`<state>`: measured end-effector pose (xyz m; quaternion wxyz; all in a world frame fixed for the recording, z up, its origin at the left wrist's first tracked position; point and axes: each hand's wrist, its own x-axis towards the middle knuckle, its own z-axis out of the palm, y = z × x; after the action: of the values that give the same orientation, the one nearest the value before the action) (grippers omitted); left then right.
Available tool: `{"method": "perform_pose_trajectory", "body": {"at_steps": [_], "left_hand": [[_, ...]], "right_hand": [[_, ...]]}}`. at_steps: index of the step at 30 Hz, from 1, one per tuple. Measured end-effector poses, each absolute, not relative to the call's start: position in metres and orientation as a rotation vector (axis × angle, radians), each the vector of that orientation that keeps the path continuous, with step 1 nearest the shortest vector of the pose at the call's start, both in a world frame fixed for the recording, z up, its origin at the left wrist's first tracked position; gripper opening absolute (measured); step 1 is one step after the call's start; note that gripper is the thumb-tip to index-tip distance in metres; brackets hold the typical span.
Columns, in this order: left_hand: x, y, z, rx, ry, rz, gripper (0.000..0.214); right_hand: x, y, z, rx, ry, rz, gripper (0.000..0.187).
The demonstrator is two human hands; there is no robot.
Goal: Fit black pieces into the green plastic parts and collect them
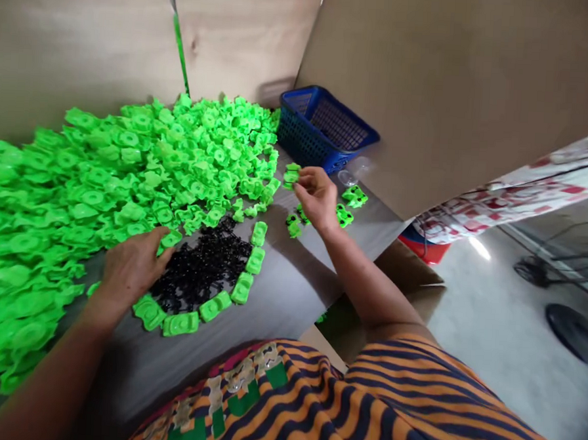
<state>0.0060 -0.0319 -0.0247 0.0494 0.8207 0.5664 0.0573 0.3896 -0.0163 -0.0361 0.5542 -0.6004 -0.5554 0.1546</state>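
A big heap of bright green plastic parts (103, 184) covers the left of the grey table (290, 292). In front of it lies a small pile of black pieces (200, 267), ringed by a curved row of green parts (231, 289). My left hand (132, 264) rests palm down at the heap's edge beside the black pile, fingers curled over a green part. My right hand (318, 194) reaches toward the far side and pinches a green part (291, 175) between its fingertips. A few green parts with black pieces fitted (346, 206) lie around that hand.
A blue plastic basket (323, 126) stands at the back by the brown board walls. The table's right edge drops to a cardboard box (409, 272) and a pale floor. A patterned cloth (522, 186) and a fan (566, 293) are at the right.
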Motion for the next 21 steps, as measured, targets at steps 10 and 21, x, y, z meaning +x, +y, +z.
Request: {"method": "perform_pose_trajectory", "body": {"at_steps": [10, 21], "left_hand": [[0.004, -0.029, -0.014, 2.281, 1.493, 0.896, 0.040], [0.003, -0.030, 0.013, 1.440, 1.264, 1.205, 0.048]], "right_hand": [[0.482, -0.035, -0.050, -1.962, -1.350, -0.234, 0.014], [0.355, -0.057, -0.061, -1.519, -2.021, -0.077, 0.022]]}}
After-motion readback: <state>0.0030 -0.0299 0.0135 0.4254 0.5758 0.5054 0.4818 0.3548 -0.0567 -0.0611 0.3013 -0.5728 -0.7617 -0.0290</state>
